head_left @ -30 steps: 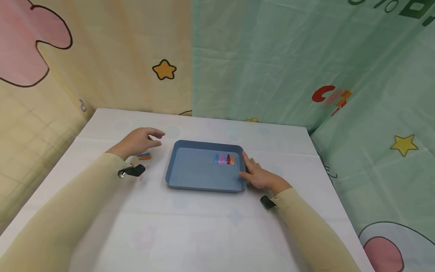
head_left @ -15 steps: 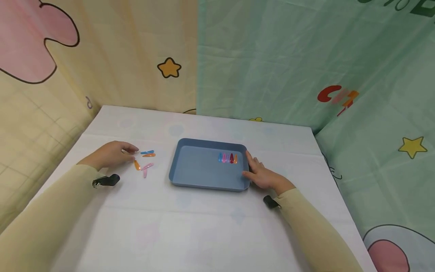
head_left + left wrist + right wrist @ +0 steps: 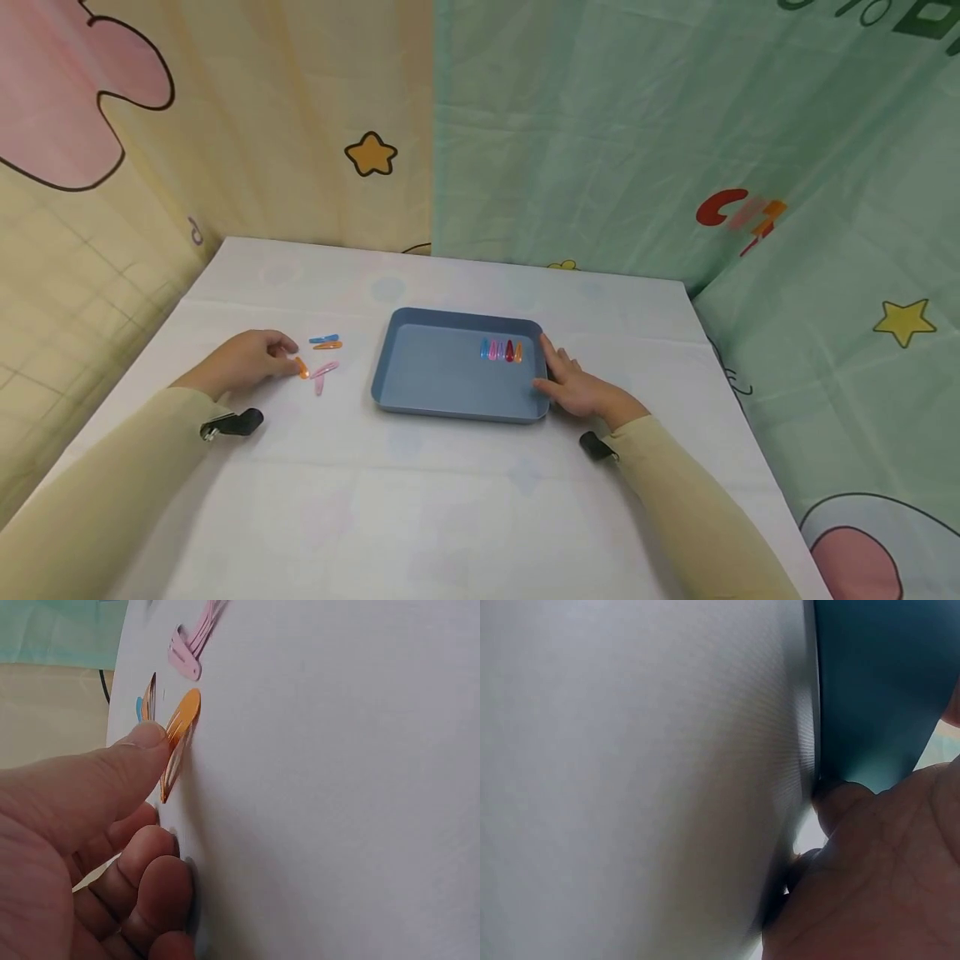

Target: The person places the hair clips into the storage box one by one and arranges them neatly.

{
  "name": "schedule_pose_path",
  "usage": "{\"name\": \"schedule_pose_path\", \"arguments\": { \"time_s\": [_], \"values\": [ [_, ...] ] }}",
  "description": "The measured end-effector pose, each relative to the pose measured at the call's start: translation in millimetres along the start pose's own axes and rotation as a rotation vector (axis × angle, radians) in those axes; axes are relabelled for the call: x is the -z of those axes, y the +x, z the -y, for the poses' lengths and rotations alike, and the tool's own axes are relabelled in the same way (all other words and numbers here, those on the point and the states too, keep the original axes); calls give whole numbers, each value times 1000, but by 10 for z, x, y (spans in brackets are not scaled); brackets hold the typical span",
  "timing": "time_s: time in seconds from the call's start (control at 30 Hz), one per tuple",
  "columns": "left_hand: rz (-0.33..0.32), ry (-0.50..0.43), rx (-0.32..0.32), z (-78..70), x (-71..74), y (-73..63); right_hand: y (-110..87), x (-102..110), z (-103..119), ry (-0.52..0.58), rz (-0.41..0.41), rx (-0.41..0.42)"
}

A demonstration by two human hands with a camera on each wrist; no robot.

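Note:
In the left wrist view, an orange snap hair clip (image 3: pixel 182 720) is pinched at the thumb of my left hand (image 3: pixel 251 362), tilted over the white tabletop. Pink clips (image 3: pixel 187 652) lie just beyond it. A blue clip (image 3: pixel 324 339) and another orange clip (image 3: pixel 327 345) rest near the fingers. My right hand (image 3: pixel 581 390) holds the right rim of a blue-grey tray (image 3: pixel 427 408), thumb over the edge and other fingers along the outer wall. Inside the tray, several clips (image 3: pixel 501 351) stand in a row: blue, pink, purple, red and orange.
A white cloth covers the table (image 3: pixel 420 517). Behind it hangs a printed curtain (image 3: pixel 585 150), yellow on the left and green on the right. Each wrist wears a small black camera mount (image 3: pixel 238 422).
My left hand has moved left and down from beside the tray to the loose clips, and its thumb has come onto an orange clip. My right hand stays on the tray.

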State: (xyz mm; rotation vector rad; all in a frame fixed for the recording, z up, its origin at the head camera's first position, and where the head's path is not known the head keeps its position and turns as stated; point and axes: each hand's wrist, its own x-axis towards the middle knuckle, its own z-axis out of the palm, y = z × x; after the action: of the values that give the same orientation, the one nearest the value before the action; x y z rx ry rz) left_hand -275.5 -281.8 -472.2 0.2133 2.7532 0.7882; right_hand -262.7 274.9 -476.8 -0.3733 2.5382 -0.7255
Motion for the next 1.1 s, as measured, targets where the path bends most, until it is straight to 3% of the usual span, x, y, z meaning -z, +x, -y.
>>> {"name": "schedule_pose_path", "arguments": {
  "time_s": [0.2, 0.43, 1.1],
  "values": [
    [-3, -13, 20, -48, -66, -39, -7, -5, 11, -4, 0, -9],
    [-23, -6, -9, -92, -85, -70, 3, -2, 24, 0, 7, -16],
    [-24, 26, -33, -82, -125, -50, -15, -13, 24, -11, -6, -17]
  ]
}}
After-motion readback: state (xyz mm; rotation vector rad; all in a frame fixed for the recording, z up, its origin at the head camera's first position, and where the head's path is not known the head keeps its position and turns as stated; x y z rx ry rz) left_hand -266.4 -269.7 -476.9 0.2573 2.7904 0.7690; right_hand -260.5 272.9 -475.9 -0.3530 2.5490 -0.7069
